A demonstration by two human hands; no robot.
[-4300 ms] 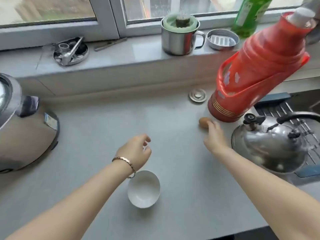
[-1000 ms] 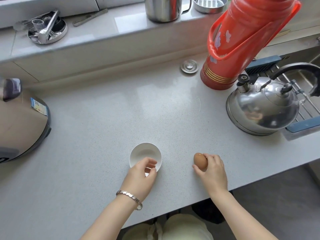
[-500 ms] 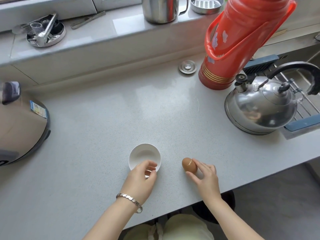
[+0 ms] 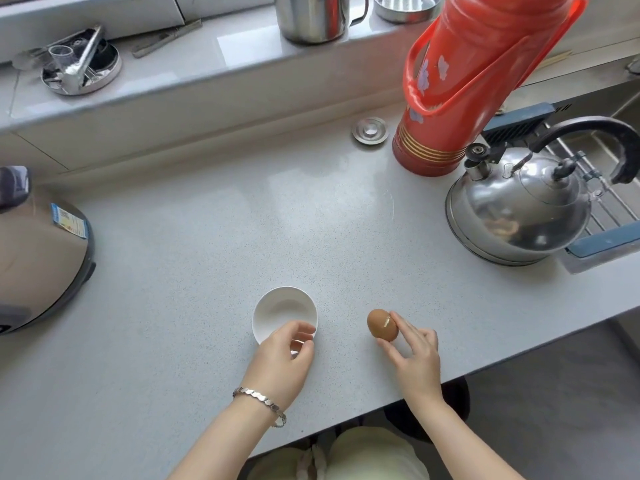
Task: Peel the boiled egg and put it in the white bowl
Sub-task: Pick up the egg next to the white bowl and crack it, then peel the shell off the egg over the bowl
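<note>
A brown boiled egg (image 4: 380,323) sits on the grey counter near its front edge, with a pale crack line across its shell. My right hand (image 4: 414,355) is just right of it, thumb and fingertips touching its side. The small white bowl (image 4: 277,306) stands empty to the left of the egg. Over the bowl's near rim rests my left hand (image 4: 282,358), a silver bracelet on its wrist, its fingers curled on that edge.
A red thermos (image 4: 460,91) and a steel kettle (image 4: 516,209) stand at the right, beside a sink rack (image 4: 609,216). A rice cooker (image 4: 38,251) fills the left edge. A metal lid (image 4: 370,130) lies by the wall; a steel mug (image 4: 311,15) is on the sill.
My right hand has carried the egg from beside the thermos to the front of the counter and shifted it left toward the bowl. A crack now shows on the shell. My left hand stays on the bowl.
</note>
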